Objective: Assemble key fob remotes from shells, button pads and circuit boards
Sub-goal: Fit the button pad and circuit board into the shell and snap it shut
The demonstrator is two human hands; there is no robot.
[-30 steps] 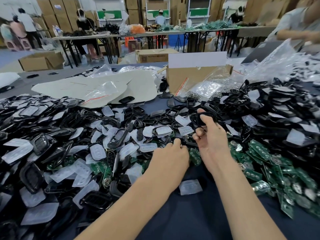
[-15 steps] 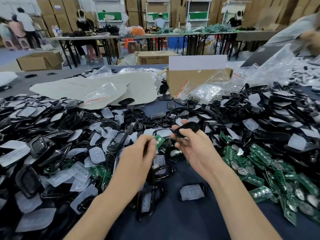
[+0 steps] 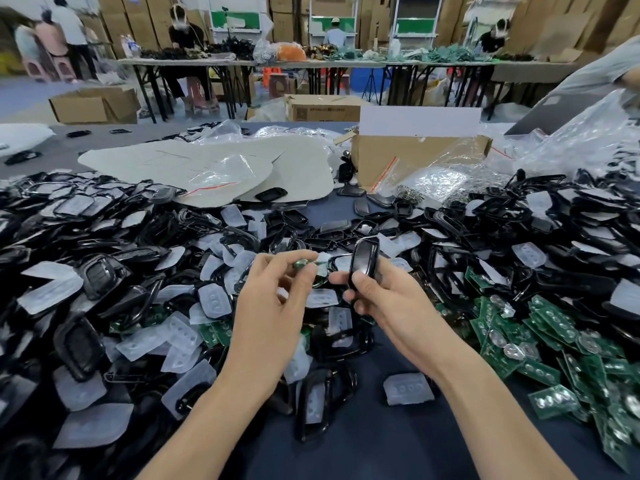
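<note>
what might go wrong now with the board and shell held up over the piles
1. The left hand pinches the small green circuit board by fingertips only; dropped, it could vanish among the heaped loose parts below.
2. The right hand grips the glossy black plastic shell at its lower end, so it may twist when the board is pressed in.

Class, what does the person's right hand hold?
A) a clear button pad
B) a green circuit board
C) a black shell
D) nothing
C: the right hand grips a black shell held upright, while the left hand pinches the green circuit board.
</note>
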